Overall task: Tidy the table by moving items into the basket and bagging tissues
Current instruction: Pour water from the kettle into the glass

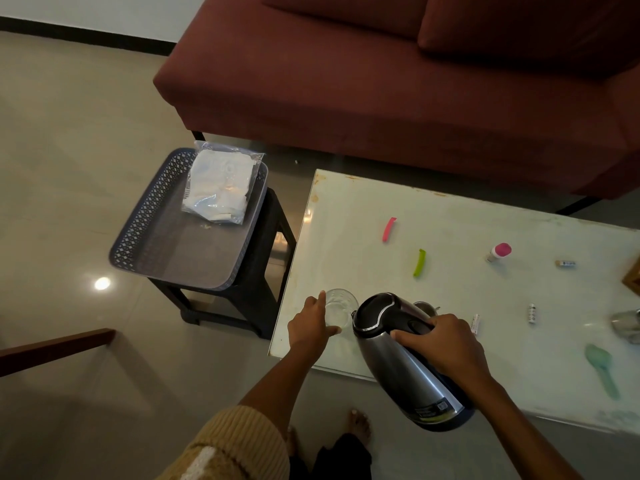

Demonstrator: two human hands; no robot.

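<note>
My right hand [445, 344] grips the black handle of a steel electric kettle [408, 368], which is tilted with its spout toward a clear glass [341, 308]. My left hand [311, 325] holds that glass at the near left corner of the white table [467, 299]. Left of the table, a grey perforated basket [166, 251] rests on a black stool [266, 258]. A clear bag of white tissues [221, 181] leans in the basket's far corner.
On the table lie a pink clip [389, 229], a green clip [419, 262], a pink-capped bottle [498, 252], small tubes [532, 312], a green spoon [602, 368] and a jar [627, 325] at the right edge. A maroon sofa [398, 81] stands behind. A wooden edge [52, 349] crosses the near left.
</note>
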